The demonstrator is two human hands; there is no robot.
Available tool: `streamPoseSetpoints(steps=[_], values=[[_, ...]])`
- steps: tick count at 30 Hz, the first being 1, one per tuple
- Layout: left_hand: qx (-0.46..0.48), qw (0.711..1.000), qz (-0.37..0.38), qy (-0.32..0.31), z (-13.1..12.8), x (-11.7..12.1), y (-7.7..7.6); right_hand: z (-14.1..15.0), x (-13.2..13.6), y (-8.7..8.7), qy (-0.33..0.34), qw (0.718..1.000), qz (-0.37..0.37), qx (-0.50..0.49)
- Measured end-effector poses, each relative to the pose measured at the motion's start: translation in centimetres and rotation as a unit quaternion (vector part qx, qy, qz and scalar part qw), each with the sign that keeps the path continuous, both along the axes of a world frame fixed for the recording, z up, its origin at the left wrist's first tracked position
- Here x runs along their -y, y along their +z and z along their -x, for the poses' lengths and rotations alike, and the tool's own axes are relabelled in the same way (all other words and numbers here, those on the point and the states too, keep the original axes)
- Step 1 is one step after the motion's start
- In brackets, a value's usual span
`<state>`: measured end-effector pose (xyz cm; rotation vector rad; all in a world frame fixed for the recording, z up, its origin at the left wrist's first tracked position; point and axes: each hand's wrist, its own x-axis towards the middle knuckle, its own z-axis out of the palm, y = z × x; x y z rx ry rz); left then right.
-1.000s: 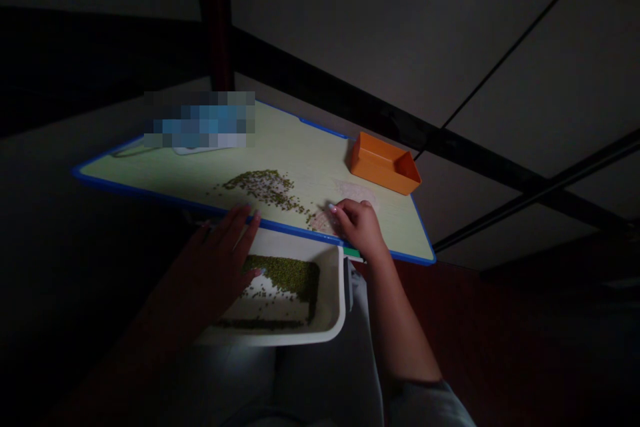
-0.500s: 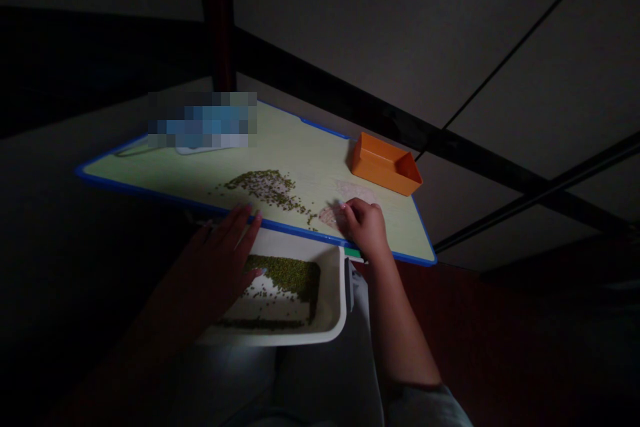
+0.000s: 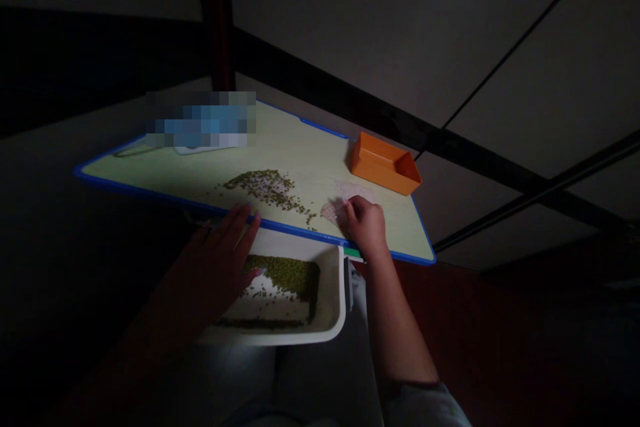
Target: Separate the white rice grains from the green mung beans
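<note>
With fingers spread, my left hand point(image 3: 225, 250) lies over the near edge of the table point(image 3: 310, 147) and the white drawer point(image 3: 333, 307) beneath it. Small green beans point(image 3: 293, 275) cover part of the drawer's floor; my left forearm hides its left side. My right hand point(image 3: 367, 221) is closed in a pinch low over the tabletop, near a faint pinkish printed patch point(image 3: 330, 212). Whatever its fingertips hold is too small to make out. Left of it, more green beans point(image 3: 263, 185) are scattered on the tabletop, mixed with pale bits that may be print.
An orange open box point(image 3: 385, 170) stands at the table's far right corner. At the far left is a blurred-out blue and white object point(image 3: 210, 130) with a cord. A raised blue rim point(image 3: 165, 193) borders the table, and pale panels rise behind it.
My right hand has shifted slightly right, away from the scattered beans, showing more of the printed patch. My left hand and the drawer have stayed in place.
</note>
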<state>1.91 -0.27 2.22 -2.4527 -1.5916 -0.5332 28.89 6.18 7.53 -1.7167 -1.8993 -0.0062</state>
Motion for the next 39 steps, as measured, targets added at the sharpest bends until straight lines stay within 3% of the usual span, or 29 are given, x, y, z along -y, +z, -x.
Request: streamPoseSetpoints(steps=[4,13,24,32,39], values=[[0.001,1.0,-0.006,-0.002,0.0,0.0,0.0,-0.1,-0.2,-0.4,0.063,0.996,0.005,-0.062],[-0.001,1.0,-0.016,-0.007,0.1,-0.2,-0.3,-1.2,-0.1,-1.5,0.109,0.977,0.036,-0.181],[-0.003,1.0,-0.02,-0.005,-0.1,-0.2,-0.3,-0.4,-0.1,-0.9,0.082,0.992,0.034,-0.092],[0.0,1.0,-0.008,0.001,-0.1,-0.2,-0.2,-0.9,0.0,-1.4,0.089,0.98,0.037,-0.175],[0.003,1.0,0.001,0.004,-0.1,-0.1,0.2,-1.0,0.2,-1.3,0.09,0.981,0.052,-0.161]])
